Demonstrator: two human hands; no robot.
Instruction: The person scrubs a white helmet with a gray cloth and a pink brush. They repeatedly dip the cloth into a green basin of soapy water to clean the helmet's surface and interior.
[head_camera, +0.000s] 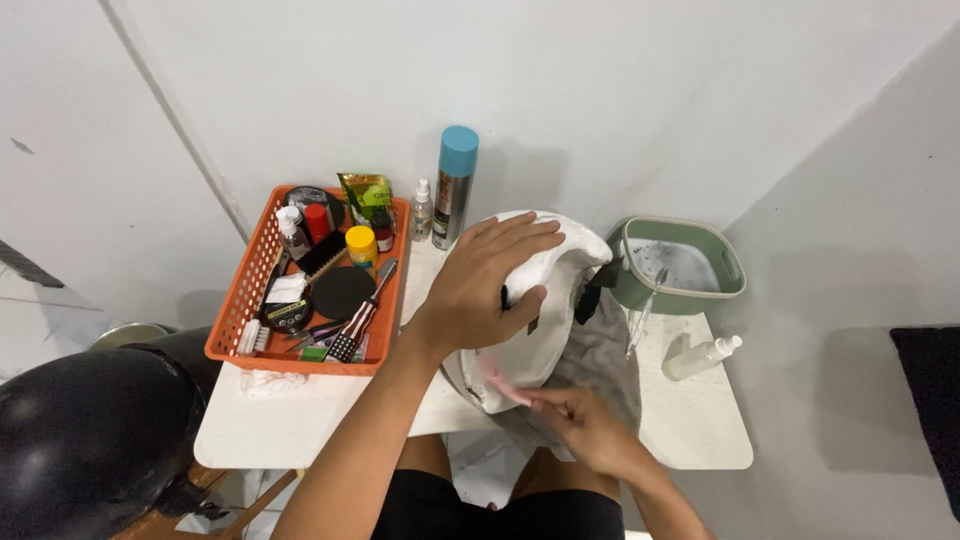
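Note:
A white shoe (560, 262) lies over a grey cloth (600, 355) near the middle of a small white table (300, 425). My left hand (490, 280) is spread over the top of the shoe and grips it. My right hand (585, 425) is at the shoe's near edge, fingers closed on a thin pink brush (503, 383) that touches the shoe's side. Part of the shoe is hidden under my left hand.
An orange basket (247, 292) of bottles, brushes and tins stands at the left. A tall spray can with a blue cap (455, 185) and a small clear bottle (422, 210) stand behind. A green basin of water (682, 265) and a lying spray bottle (702, 357) are at the right. A black rounded object (90, 440) is at lower left.

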